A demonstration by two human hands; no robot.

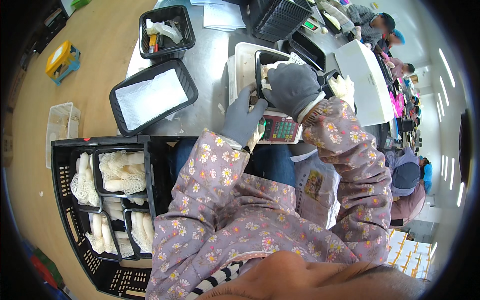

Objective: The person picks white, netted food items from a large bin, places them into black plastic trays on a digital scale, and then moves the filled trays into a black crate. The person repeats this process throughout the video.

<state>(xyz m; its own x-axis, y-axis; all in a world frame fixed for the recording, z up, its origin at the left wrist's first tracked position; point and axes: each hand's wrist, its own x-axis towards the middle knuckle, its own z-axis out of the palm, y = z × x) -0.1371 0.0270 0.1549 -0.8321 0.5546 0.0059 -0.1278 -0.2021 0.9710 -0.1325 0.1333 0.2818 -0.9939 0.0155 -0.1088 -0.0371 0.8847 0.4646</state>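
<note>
My right hand (292,88), in a grey glove, lies over a black plastic tray (258,67) on a digital weighing scale (279,127). Pale netted mushrooms (275,66) show in the tray, partly under that hand; its fingertips are hidden in part. My left hand (243,118), also gloved in grey, is at the tray's near left corner, with thumb and forefinger apart. Below its palm, a pale mushroom piece (256,137) hangs beside the scale's display, apparently held by the curled fingers. Another black tray with pale netted mushrooms (341,87) stands to the right of my right hand.
A black tray lined with white paper (152,97) and a black tray with tools (167,48) stand left on the metal table (210,75). Stacked black trays (275,18) and a white foam box (363,82) are beyond. A black crate (67,180) holds filled trays. Co-workers (369,26) are at right.
</note>
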